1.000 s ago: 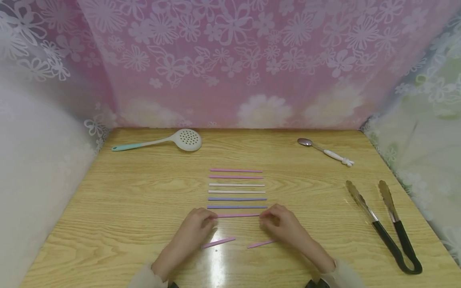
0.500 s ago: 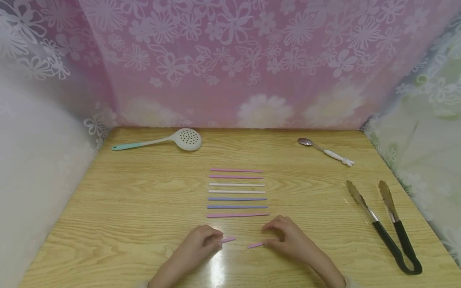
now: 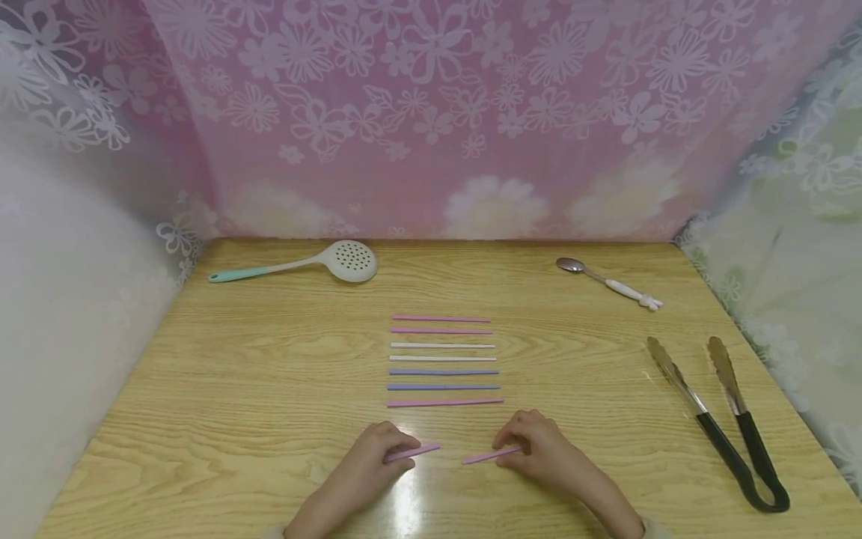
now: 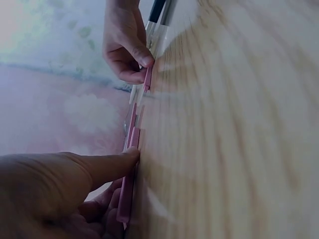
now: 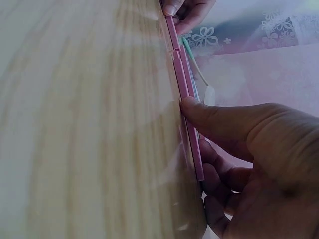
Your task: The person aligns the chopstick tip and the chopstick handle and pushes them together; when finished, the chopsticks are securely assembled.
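Two short pink chopstick pieces lie low over the table in the head view, one before each hand. My left hand (image 3: 367, 464) pinches the left chopstick piece (image 3: 428, 449), thumb on its near face and fingers behind, as the left wrist view shows. The right chopstick piece (image 3: 477, 458) is pinched the same way by my right hand (image 3: 548, 453). A gap separates the two inner ends. Just beyond, a long pink chopstick (image 3: 444, 403) lies crosswise, nearest in a stack of parallel rows with blue chopsticks (image 3: 444, 387), white chopsticks (image 3: 444, 346) and more pink chopsticks (image 3: 441, 331).
A slotted skimmer (image 3: 353, 260) with a mint handle lies at the back left of the wooden table (image 3: 236, 374). At the back right is a spoon (image 3: 622, 290) with a white handle. Black-handled tongs (image 3: 723, 453) lie spread at the right. Flowered cloth (image 3: 438, 150) hangs behind.
Both hands have left the long pink chopstick, which stays in its row. They have moved toward the near side and taken hold of the two short pink pieces.
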Action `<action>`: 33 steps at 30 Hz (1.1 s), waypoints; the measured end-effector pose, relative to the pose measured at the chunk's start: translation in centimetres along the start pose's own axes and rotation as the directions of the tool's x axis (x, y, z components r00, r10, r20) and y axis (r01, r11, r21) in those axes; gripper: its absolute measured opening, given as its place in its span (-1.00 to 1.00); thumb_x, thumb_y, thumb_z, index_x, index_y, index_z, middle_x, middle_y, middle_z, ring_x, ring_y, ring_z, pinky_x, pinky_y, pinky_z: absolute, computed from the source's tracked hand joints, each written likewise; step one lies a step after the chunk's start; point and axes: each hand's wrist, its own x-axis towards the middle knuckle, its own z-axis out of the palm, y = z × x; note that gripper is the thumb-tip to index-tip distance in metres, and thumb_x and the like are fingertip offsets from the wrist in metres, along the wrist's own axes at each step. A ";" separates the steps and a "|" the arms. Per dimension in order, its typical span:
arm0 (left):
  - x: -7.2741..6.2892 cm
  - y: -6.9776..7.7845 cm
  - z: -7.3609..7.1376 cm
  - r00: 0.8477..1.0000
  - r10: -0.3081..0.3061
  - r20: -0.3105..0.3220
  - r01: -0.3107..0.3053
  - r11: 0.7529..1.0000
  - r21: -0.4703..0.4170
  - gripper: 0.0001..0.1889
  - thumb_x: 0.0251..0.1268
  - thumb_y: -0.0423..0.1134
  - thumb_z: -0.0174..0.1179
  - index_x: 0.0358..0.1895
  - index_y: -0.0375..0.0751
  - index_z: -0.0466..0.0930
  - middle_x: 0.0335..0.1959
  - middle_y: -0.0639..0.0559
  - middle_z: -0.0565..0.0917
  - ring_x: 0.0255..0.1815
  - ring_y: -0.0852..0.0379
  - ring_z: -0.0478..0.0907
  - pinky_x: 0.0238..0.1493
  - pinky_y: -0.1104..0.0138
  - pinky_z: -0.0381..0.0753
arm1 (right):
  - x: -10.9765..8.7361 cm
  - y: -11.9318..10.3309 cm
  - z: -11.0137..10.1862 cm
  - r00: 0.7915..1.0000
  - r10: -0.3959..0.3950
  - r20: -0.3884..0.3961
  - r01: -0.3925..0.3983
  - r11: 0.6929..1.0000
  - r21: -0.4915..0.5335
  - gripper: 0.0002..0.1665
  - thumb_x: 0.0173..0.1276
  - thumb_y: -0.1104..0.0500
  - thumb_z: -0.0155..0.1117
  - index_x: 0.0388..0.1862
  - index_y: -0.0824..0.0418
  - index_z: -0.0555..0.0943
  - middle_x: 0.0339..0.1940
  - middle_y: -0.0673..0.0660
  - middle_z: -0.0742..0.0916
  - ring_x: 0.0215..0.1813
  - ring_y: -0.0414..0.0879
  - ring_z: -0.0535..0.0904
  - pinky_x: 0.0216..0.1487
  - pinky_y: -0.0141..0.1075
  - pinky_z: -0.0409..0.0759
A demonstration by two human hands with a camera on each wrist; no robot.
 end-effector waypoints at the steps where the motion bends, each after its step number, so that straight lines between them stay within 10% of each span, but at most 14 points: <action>1: 0.0 0.0 0.0 1.000 0.001 0.001 -0.001 1.000 0.003 -0.80 0.26 -0.28 0.21 -0.09 -0.25 0.66 -0.38 0.24 0.46 -0.27 0.25 0.28 -0.30 0.49 0.34 | 0.0 0.0 0.0 1.000 0.005 -0.002 -0.005 1.000 0.000 -0.85 0.16 0.02 0.39 -0.30 -0.02 0.66 -0.37 -0.22 0.56 -0.31 -0.29 0.24 -0.25 -0.33 0.14; 8: 0.1 0.0 0.2 1.000 0.014 -0.007 -0.014 1.000 0.016 -0.82 0.32 -0.27 0.16 -0.11 -0.22 0.66 -0.33 0.22 0.52 -0.26 0.29 0.29 -0.27 0.49 0.34 | 0.1 -0.2 0.0 1.000 0.023 -0.005 -0.023 1.000 0.000 -0.95 0.21 0.06 0.37 -0.36 -0.02 0.68 -0.38 -0.25 0.59 -0.32 -0.29 0.27 -0.24 -0.32 0.14; 15: 0.6 0.1 0.6 0.991 0.077 -0.113 -0.076 0.997 0.014 -0.83 0.36 -0.22 0.12 -0.10 -0.11 0.65 -0.23 0.26 0.53 -0.16 0.28 0.41 -0.13 0.40 0.49 | 0.3 -0.7 -0.1 0.997 0.063 -0.045 -0.057 0.991 0.123 -0.88 0.33 0.07 0.26 -0.26 0.08 0.64 -0.29 -0.14 0.68 -0.19 -0.26 0.56 -0.10 -0.38 0.57; 24: 1.5 0.8 0.7 0.945 0.190 -0.265 -0.199 0.980 -0.007 -0.84 0.28 -0.36 0.18 -0.12 -0.16 0.66 -0.18 0.14 0.59 -0.16 0.16 0.52 -0.08 0.40 0.59 | 0.9 -1.4 0.6 0.974 -0.099 -0.205 0.134 0.977 0.168 -0.93 0.29 0.27 0.27 -0.25 0.20 0.63 -0.34 0.04 0.72 -0.29 -0.28 0.58 -0.24 -0.39 0.60; 33: 1.4 1.0 0.7 0.945 0.177 -0.276 -0.190 0.982 -0.021 -0.85 0.28 -0.35 0.18 -0.13 -0.15 0.66 -0.17 0.13 0.61 -0.15 0.16 0.53 -0.09 0.41 0.60 | 1.1 -1.5 0.6 0.971 -0.113 -0.209 0.148 0.975 0.164 -0.91 0.26 0.33 0.28 -0.25 0.24 0.62 -0.34 0.06 0.72 -0.32 -0.21 0.59 -0.26 -0.40 0.60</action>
